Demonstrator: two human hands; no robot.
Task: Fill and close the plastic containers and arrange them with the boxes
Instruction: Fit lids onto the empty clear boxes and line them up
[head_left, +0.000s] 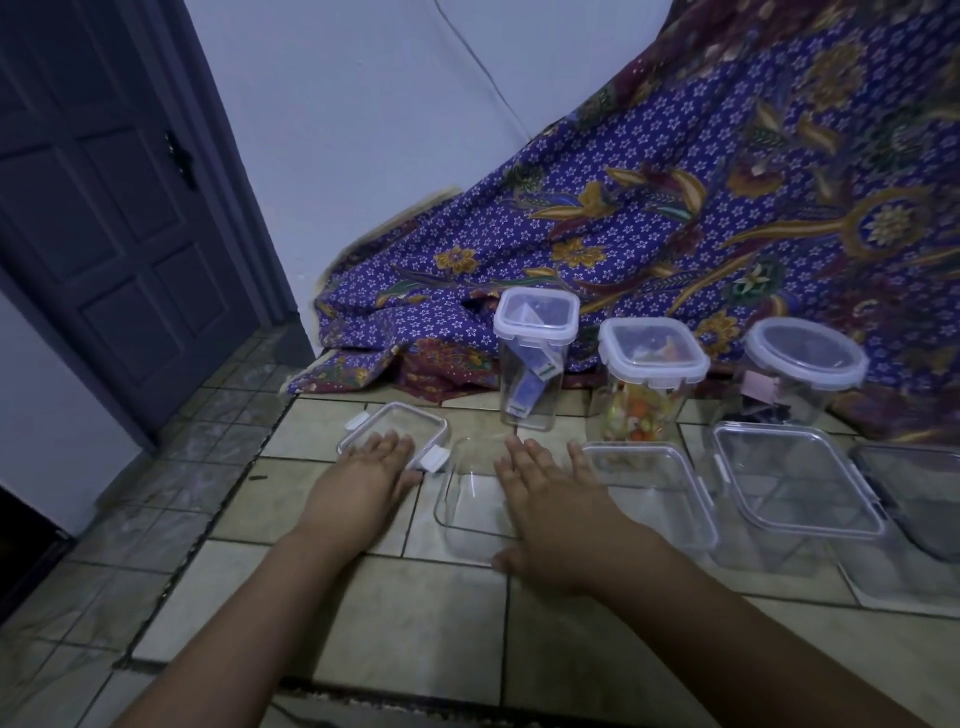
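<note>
Along the floor's (415, 623) far edge, against the cloth (675, 234), three containers are standing filled and closed: a tall jar (530, 374), a middle jar (649, 384) and a round jar (795, 374), so that part is looking done. Toward the right edge, flat tubs (795, 488) are sitting with lids on; whether clipped, I cannot tell. The open tub (470, 509) is lying seemingly empty under the right hand (550, 499), fingers apart, gripping nothing. Its likely lid (395, 423) is lying just left, the left hand (363, 467) resting on it with fingers straight. Filling, closing and arranging are remaining.
</note>
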